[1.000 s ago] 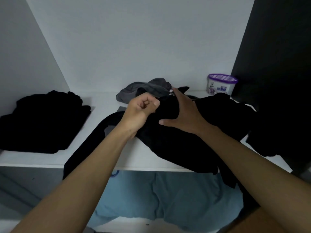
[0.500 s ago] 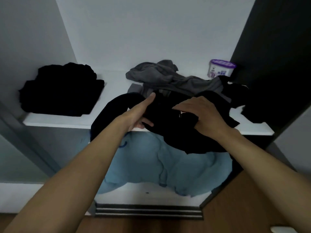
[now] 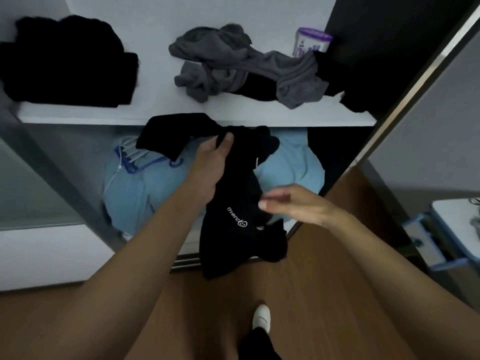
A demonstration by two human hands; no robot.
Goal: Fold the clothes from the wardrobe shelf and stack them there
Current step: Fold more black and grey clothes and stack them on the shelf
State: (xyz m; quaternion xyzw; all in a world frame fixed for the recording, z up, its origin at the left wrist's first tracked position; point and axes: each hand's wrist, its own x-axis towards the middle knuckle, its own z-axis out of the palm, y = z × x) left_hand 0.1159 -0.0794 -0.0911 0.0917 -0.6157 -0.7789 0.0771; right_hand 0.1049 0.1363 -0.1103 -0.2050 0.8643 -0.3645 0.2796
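Roughly: white wardrobe shelf (image 3: 155,111), front edge across upper frame. Black printed fabric garment (image 3: 233,237) hangs mid-frame just below that edge. Folded black clothes stack (image 3: 65,66) upper left, crumpled grey garment (image 3: 228,63) upper centre, bare shelf between. Left hand (image 3: 210,167) grips the black garment's top; right hand (image 3: 293,206) open, blurred, beside it.
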